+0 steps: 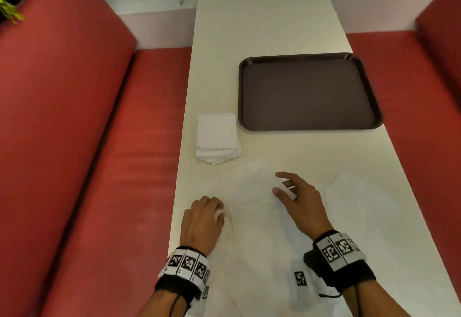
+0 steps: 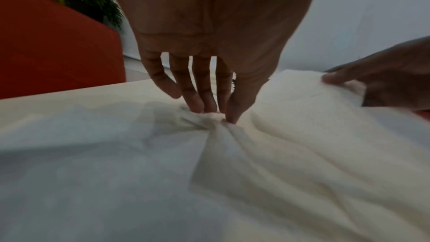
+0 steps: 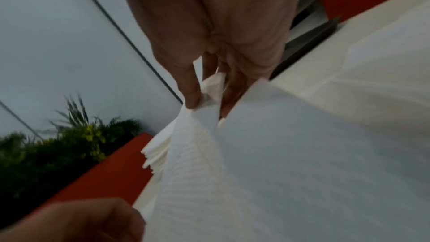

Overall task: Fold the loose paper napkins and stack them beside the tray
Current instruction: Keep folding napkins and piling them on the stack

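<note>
A loose white paper napkin point(image 1: 252, 189) lies unfolded on the near part of the table, between my hands. My left hand point(image 1: 212, 210) pinches a bunched corner of the napkin point(image 2: 216, 117) between thumb and fingertips. My right hand point(image 1: 283, 183) pinches the napkin's far right corner point(image 3: 209, 97) and lifts it off the table. A stack of folded napkins point(image 1: 217, 138) sits just left of the dark brown tray point(image 1: 308, 92). More loose napkins point(image 1: 354, 192) lie to the right of my right hand.
The cream table point(image 1: 264, 25) is narrow, with red bench seats point(image 1: 112, 142) on both sides. A plant point(image 3: 58, 144) stands behind the left bench. Loose napkin sheets point(image 1: 262, 266) also cover the table's near end under my wrists.
</note>
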